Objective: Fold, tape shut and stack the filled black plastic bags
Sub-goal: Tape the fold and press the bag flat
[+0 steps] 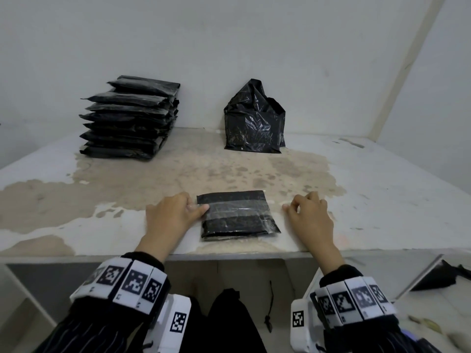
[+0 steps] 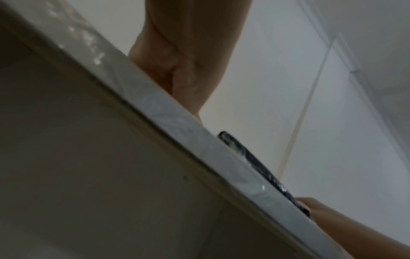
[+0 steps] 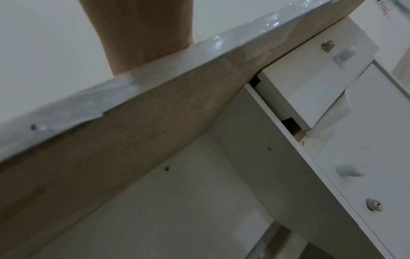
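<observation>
A folded black plastic bag (image 1: 237, 216), flat and rectangular, lies near the front edge of the worn white table (image 1: 369, 189), with a strip of clear tape (image 1: 239, 208) running across its upper half. The left hand (image 1: 169, 216) rests at the bag's left edge — its thumb and a fingertip press the tape end down onto the plastic there. The right hand (image 1: 309, 216) sits just beside the bag's right side, fingers curled, thumb and forefinger pinched together on what looks like the tape's other end, stretched out past the bag. At the back left stands a stack of flat sealed black bags (image 1: 130, 118) — several high. To its right, against the white wall (image 1: 229, 34), stands an unfolded black plastic bag (image 1: 254, 118), upright with its top crumpled. The wrist views show mostly the table's underside; the left one catches the bag's edge (image 2: 248, 157) over the rim.
</observation>
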